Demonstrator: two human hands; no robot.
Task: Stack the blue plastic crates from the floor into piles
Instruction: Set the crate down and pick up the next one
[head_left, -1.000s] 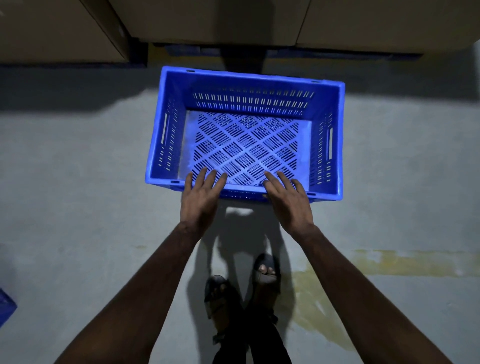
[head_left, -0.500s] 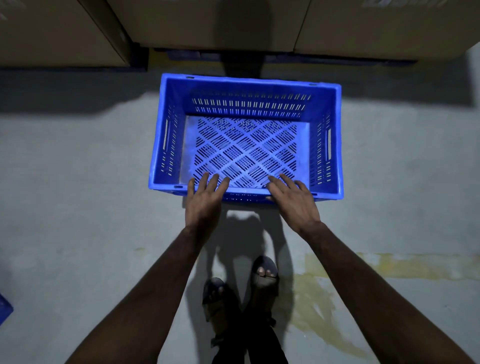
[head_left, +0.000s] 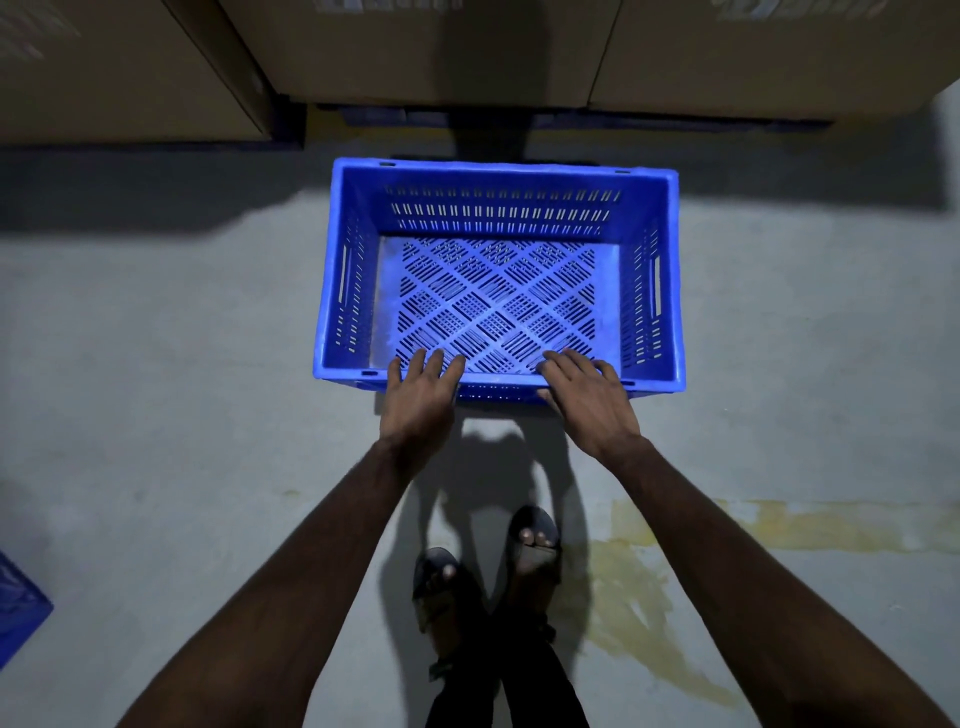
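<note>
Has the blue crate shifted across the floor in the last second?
No: the blue crate keeps about the same gap to the cardboard boxes and yellow floor stain.

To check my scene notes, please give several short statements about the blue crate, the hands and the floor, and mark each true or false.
1. The blue slotted plastic crate is empty. True.
2. Both the left hand and right hand reach its near rim. True.
3. The crate lies upside down. False: its open side faces up.
4. The yellow floor stain is left of the feet. False: it is to their right.
5. Brown cardboard boxes stand beyond the crate. True.
</note>
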